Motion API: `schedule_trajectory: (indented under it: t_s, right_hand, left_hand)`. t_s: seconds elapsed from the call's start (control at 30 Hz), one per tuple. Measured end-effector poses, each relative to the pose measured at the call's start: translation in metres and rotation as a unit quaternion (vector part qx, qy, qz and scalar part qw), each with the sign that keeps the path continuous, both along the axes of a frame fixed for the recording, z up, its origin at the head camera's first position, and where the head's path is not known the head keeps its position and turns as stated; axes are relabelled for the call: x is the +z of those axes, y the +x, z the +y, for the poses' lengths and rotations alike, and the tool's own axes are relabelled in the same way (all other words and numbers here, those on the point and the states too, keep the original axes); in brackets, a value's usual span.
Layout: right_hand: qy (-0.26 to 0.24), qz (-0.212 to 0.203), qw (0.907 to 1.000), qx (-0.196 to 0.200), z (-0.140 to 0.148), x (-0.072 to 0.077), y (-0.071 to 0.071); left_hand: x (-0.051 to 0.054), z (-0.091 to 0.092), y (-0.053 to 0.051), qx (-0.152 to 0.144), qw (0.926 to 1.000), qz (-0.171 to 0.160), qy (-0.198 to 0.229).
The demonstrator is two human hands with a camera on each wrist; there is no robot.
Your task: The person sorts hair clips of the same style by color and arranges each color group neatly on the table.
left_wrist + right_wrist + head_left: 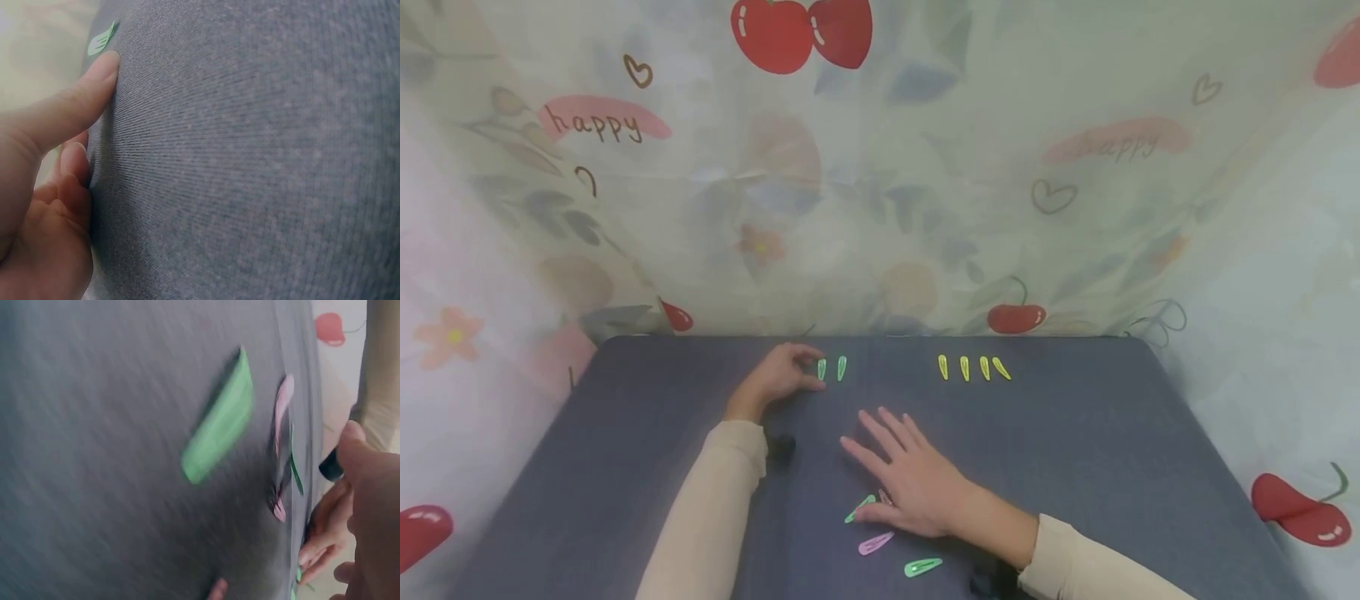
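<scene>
My left hand (778,372) is at the far side of the table, its thumb and index finger pinching a green hair clip (822,369) at its two ends. Just right of that clip lies a second green hair clip (842,368). In the left wrist view a green clip (102,39) shows beyond the thumb tip. My right hand (917,492) hovers nearer, fingers spread and holding nothing. Under and around it lie a green clip (860,509), a partly covered pink clip (885,497), another pink clip (876,543) and a green clip (922,567).
Several yellow hair clips (965,368) lie in a row at the far right of centre. The dark grey tabletop (1075,450) is bounded by a printed curtain (865,183) behind and at both sides. Dark straps or devices (782,448) show by the wrists.
</scene>
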State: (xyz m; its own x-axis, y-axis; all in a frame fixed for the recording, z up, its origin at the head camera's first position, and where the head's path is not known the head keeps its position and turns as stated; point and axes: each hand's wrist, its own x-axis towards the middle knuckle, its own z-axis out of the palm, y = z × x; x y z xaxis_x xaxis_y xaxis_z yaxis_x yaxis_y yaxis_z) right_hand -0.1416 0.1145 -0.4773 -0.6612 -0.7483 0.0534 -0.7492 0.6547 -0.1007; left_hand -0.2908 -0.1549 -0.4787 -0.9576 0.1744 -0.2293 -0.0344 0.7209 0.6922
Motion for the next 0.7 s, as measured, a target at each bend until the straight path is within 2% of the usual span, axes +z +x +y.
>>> schedule_trajectory:
  t_s: [0.3, 0.47, 0.57, 0.7]
  right_hand:
    - [-0.022, -0.031, 0.9992, 0.010, 0.004, -0.009, 0.019]
    - [-0.044, -0.016, 0.9987, 0.020, 0.004, -0.011, 0.024]
    - [-0.062, 0.013, 0.9975, 0.029, 0.003, -0.012, 0.023]
    - [-0.083, 0.026, 0.9960, 0.018, 0.002, -0.013, 0.021]
  left_hand:
    - [-0.003, -0.001, -0.004, -0.001, 0.9999, -0.004, -0.009]
    - [-0.006, -0.003, -0.005, -0.003, 0.9999, -0.007, -0.009]
    - [-0.006, -0.003, -0.005, -0.002, 0.9999, -0.007, -0.009]
    - [-0.005, -0.003, -0.004, -0.006, 1.0000, 0.000, -0.001]
